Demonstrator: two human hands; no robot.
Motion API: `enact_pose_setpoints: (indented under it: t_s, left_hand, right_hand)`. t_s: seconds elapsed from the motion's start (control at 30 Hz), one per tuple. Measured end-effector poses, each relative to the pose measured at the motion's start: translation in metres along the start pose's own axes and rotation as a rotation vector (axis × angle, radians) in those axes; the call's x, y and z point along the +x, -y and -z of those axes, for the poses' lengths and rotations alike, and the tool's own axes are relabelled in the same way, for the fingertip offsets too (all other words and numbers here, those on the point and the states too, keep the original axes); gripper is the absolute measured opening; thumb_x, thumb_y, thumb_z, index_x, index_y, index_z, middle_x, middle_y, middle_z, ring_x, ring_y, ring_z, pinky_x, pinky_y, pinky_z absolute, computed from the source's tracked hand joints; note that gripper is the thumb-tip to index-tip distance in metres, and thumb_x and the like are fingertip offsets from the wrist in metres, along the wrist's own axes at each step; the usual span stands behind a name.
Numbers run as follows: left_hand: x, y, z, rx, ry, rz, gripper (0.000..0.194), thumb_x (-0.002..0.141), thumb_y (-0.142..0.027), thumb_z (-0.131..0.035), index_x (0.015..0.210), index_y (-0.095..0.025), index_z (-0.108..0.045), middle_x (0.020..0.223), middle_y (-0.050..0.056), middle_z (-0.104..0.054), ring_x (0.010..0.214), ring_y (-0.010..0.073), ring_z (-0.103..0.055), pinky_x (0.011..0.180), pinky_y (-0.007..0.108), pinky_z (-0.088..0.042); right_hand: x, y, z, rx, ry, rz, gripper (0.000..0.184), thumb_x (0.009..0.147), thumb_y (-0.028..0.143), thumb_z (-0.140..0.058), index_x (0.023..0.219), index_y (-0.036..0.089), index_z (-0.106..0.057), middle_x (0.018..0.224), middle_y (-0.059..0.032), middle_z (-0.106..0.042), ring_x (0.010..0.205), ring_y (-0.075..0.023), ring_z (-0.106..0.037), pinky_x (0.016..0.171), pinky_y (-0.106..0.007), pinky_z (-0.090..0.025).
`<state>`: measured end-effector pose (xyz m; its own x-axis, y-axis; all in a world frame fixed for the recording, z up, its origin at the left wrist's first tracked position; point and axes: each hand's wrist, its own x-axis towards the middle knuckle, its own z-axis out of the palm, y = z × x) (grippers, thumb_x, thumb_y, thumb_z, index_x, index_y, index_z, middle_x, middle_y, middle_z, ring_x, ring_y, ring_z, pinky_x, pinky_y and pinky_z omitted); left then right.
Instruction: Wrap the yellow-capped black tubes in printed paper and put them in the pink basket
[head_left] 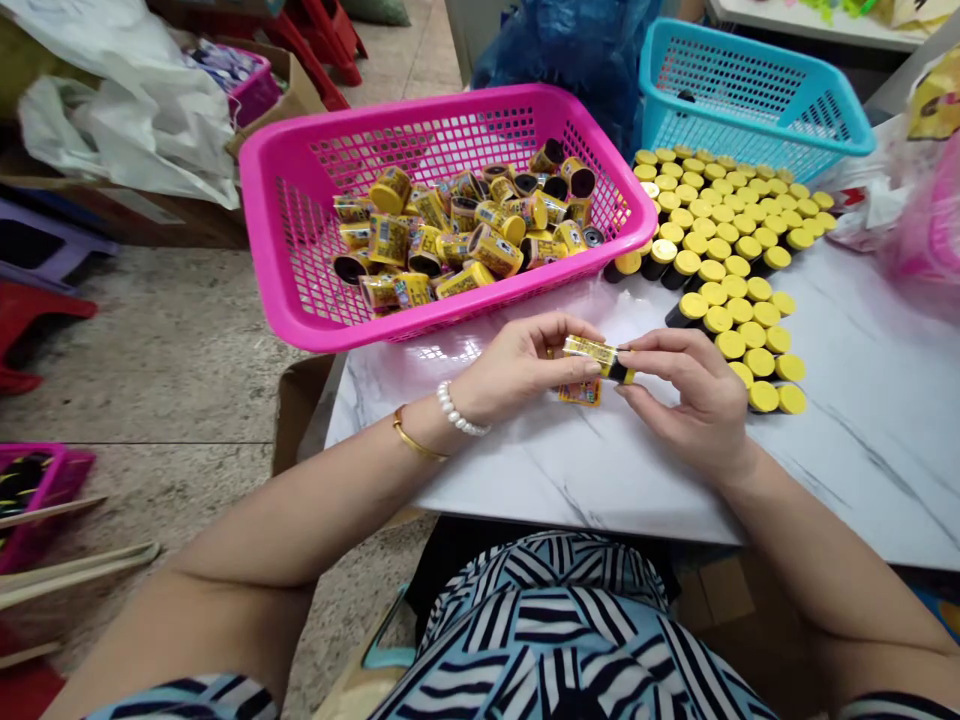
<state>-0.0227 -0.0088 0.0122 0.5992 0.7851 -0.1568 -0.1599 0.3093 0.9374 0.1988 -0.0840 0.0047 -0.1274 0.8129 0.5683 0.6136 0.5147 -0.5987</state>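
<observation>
Over the white marbled table point(645, 495), both hands hold one small black container point(618, 368) with yellow at its right end, tilted on its side. A yellow printed plastic sleeve point(589, 349) covers its left part. My left hand point(517, 365) is closed around the sleeve, thumb in front and fingers behind. My right hand point(694, 400) pinches the container's right end between thumb and fingertips. Just beneath, a yellow and orange printed label point(580, 393) lies on the table. Right of my right hand stand rows of black containers with yellow caps point(759, 362).
A pink basket point(450, 318) of yellow-labelled containers point(495, 250) rests at the table's back left, partly over its edge. Behind the rows stands a light-blue basket point(750, 140). A blue plastic bag point(562, 60) is behind. Stools and boxes point(187, 210) stand on the floor left.
</observation>
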Motion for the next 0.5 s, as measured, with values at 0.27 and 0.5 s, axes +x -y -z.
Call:
enact_pose_setpoints:
  t_s: [0.27,0.5]
  left_hand:
    - [-0.003,0.003,-0.005,0.073,0.031,-0.069,0.044,0.073,-0.029,-0.094,0.112,-0.016,-0.077,0.105,0.010,-0.077,0.085,0.0180,-0.073,0.077,0.029,-0.060]
    - [-0.001,0.007,-0.004,0.109,-0.038,-0.105,0.037,0.077,-0.037,-0.092,0.100,-0.013,-0.075,0.088,0.007,-0.075,0.071,0.0133,-0.068,0.067,0.025,-0.056]
  right_hand:
    - [-0.007,-0.001,-0.015,0.371,0.024,-0.370,0.031,0.088,0.037,-0.084,0.114,0.026,-0.072,0.102,-0.0031,-0.077,0.090,-0.0188,-0.077,0.080,-0.035,-0.071]
    - [-0.002,-0.004,-0.018,0.378,-0.057,-0.416,0.028,0.081,0.038,-0.089,0.104,0.026,-0.079,0.105,-0.0047,-0.078,0.094,-0.0216,-0.077,0.087,-0.043,-0.071]
